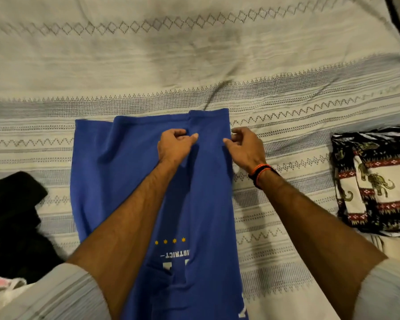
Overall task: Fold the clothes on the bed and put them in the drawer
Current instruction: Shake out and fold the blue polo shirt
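Head view: you're mid-fold on the blue shirt [129, 181], which lies lengthwise on the bed cover [194, 54], hem end away from you and the printed end with stars and lettering near your body.

Your left hand [174, 145] has its fingers curled, pinching a ridge of the blue cloth near the far edge. Your right hand [244, 147] is curled at the shirt's right border beside it, thumb on the cloth and fingertips at the edge. It looks like a pinch too, but the grip itself is partly hidden.

Progress, as I judge it:
- The right side of the shirt looks already turned in, since its edge runs straight. The left side is still loose and rumpled, with an extra layer showing at the far left corner.
- The patterned elephant-print garment [374, 181] sits on the bed well to your right as a compact rectangle, so probably one item folded.
- The black garment [12, 218] lies in a heap at your left, touching nothing blue, not folded.
- Something white and pink [2, 282] at the lower left corner; can't tell what it is.

Left to do: finish the blue shirt, fold the black one, move everything to the drawer. No drawer is in view, so none of the stowing shows as done.
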Available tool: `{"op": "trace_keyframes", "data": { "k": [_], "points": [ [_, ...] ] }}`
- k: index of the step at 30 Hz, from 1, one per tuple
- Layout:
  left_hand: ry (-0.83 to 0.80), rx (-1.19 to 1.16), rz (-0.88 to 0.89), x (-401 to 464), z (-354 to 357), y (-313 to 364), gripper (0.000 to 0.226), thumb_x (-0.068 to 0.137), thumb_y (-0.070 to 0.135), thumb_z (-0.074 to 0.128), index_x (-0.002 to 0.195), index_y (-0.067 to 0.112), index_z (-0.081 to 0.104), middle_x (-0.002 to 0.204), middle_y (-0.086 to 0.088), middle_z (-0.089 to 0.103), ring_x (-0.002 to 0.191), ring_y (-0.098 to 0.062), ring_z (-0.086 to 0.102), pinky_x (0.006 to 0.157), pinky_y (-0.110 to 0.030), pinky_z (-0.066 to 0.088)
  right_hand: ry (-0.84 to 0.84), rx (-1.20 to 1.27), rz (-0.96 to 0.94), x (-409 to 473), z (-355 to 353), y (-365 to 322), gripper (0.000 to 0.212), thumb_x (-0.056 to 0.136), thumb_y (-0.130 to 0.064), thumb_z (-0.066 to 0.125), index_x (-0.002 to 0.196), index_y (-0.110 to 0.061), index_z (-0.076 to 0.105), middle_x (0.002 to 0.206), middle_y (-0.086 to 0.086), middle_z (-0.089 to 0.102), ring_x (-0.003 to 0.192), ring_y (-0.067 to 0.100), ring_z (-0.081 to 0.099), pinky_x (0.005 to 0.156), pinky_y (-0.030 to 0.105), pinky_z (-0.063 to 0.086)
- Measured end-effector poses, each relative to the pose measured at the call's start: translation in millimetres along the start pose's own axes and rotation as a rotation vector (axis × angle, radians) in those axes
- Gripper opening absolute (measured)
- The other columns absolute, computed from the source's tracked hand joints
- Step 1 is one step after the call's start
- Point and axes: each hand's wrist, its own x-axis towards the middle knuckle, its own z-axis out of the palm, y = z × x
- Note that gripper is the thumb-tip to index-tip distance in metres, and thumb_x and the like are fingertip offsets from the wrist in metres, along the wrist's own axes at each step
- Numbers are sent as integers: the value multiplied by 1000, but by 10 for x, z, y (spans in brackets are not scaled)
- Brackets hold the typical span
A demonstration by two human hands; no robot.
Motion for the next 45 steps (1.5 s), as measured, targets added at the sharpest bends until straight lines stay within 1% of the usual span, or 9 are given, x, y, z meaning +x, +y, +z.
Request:
{"op": "trace_keyframes", "data": {
  "k": [4, 8, 23, 28, 31, 33, 36, 40, 45],
  "points": [
    [32, 20, -12, 299, 116, 188, 38, 71, 40, 84, 96, 15, 71, 99, -10, 74, 97, -30, 70, 84, -47, 58, -9, 25, 11, 377, 34, -85, 42, 91, -34, 68, 125, -12, 59, 106, -2, 64, 100, 14, 60, 95, 30, 50],
    [108, -11, -13, 457, 57, 271, 18, 75, 31, 81, 68, 23, 66, 78, -2, 72, 88, -24, 71, 78, -43, 60, -9, 41, 3, 605, 43, -142, 29, 88, -27, 73, 112, -12, 68, 96, -2, 69, 94, 14, 66, 92, 33, 55],
    [191, 98, 99, 540, -38, 243, 21, 72, 27, 83, 63, 27, 64, 73, 6, 70, 78, -14, 70, 76, -38, 61, 127, -9, -83, 740, 171, -157, 17, 81, -20, 80, 92, -18, 68, 75, -12, 60, 75, 5, 59, 69, 12, 46],
    [251, 250, 231, 383, -37, 246, 17, 83, 26, 74, 94, 16, 66, 86, 3, 68, 84, -12, 65, 78, -21, 49, 180, -143, -184, 688, 181, -159, 20, 87, -19, 73, 105, -14, 63, 95, -4, 63, 83, 8, 57, 80, 24, 52],
    [289, 420, 655, 210, -24, 118, 25, 85, 16, 67, 108, 8, 63, 108, -8, 63, 99, -21, 59, 84, -20, 39, 279, -411, -589, 554, 250, -111, 28, 90, -15, 64, 116, -4, 59, 117, 14, 57, 100, 27, 56, 83, 37, 51],
    [179, 542, 851, 160, 23, -16, 30, 88, 15, 63, 115, 4, 64, 123, -14, 60, 113, -29, 55, 98, -29, 41, 179, -523, -769, 487, 324, -21, 34, 92, -21, 55, 119, 0, 59, 123, 19, 58, 108, 36, 57, 88, 45, 50],
    [33, 798, 814, 136, 78, -230, 51, 96, 27, 57, 140, 3, 48, 150, -15, 42, 138, -33, 38, 114, -43, 31, -6, -678, -768, 448, 415, 154, 52, 99, -30, 47, 141, 1, 46, 150, 20, 42, 136, 35, 43, 110, 46, 37],
    [-29, 850, 735, 111, 56, -219, 62, 99, 34, 51, 151, 6, 32, 160, -9, 26, 148, -27, 21, 119, -40, 19, -83, -701, -684, 421, 411, 164, 60, 104, -32, 39, 154, -4, 22, 163, 13, 15, 150, 27, 16, 122, 43, 15],
    [-83, 793, 653, 9, -135, -136, 65, 95, 29, 59, 150, 5, 33, 159, -10, 27, 145, -27, 26, 118, -41, 25, -82, -615, -626, 223, 350, 28, 63, 98, -27, 52, 151, -2, 30, 160, 17, 24, 147, 30, 25, 121, 39, 18]
  ]
}}
